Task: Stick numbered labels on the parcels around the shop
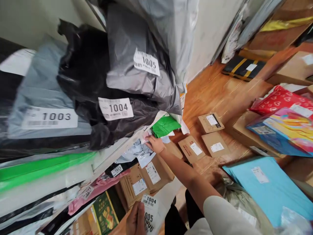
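My right hand (155, 144) reaches out to the lower shelf, its fingers closed on the edge of a pale plastic parcel (137, 150) that carries a label reading 1001. A green bag (165, 125) lies just above that hand. My left hand (135, 220) is at the bottom of the view, holding a white sheet of number stickers (149, 209) that shows 1004 and 005. On the shelf above lie bagged parcels labelled 1003 (49, 118), 1004 (115, 108) and 1005 (146, 63).
Brown cardboard boxes (146, 178) stand under the shelf and three small ones (210, 122) lie on the wooden floor. A blue mailer (266, 187), a red heart-print package (281, 99) and larger cartons crowd the right side. Pink, green and black bags fill the lower left.
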{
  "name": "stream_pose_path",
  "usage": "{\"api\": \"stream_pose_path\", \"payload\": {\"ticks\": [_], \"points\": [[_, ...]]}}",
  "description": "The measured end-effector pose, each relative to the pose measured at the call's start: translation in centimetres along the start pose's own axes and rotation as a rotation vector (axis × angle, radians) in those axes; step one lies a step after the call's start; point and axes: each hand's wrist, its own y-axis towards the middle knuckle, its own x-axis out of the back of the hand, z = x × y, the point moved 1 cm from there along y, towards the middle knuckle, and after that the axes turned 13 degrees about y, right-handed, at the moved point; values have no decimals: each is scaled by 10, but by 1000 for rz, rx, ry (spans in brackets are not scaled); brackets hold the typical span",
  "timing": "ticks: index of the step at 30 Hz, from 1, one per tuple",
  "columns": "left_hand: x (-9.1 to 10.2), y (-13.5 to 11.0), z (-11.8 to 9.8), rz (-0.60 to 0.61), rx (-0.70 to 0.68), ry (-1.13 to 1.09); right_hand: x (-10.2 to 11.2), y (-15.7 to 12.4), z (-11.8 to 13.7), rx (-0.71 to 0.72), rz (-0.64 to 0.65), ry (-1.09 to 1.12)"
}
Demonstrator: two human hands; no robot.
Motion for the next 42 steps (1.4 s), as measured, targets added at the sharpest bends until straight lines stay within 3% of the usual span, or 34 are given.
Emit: {"api": "stream_pose_path", "payload": {"ticks": [6,9,11,15,18,20,24,26,29,32,36,42], "points": [[-44,70,2,70,39,-55,0,17,-22,-48,-224,-48],[-64,96,-2,77,49,-148,18,25,-25,-48,-477,-72],[-74,105,-3,133,28,-183,37,28,-27,-21,-578,-53],[-91,108,-2,199,-66,-121,68,23,-36,-29,-505,69],[-99,108,2,209,-115,-99,68,12,-40,-70,-494,91],[-102,107,6,208,-124,-108,55,4,-37,-22,-438,32],[-102,100,21,235,-73,-128,13,-4,-22,255,-34,-142],[-101,96,27,247,-39,-123,-2,-1,-18,275,90,-201],[-103,94,30,240,-4,-111,-4,7,-20,170,78,-216],[-108,100,21,201,-11,-97,15,14,-27,113,-20,-130],[-121,119,3,157,-99,-89,53,22,-39,166,-139,-11],[-142,136,-22,149,-201,-112,92,35,-61,237,-177,168]]}}
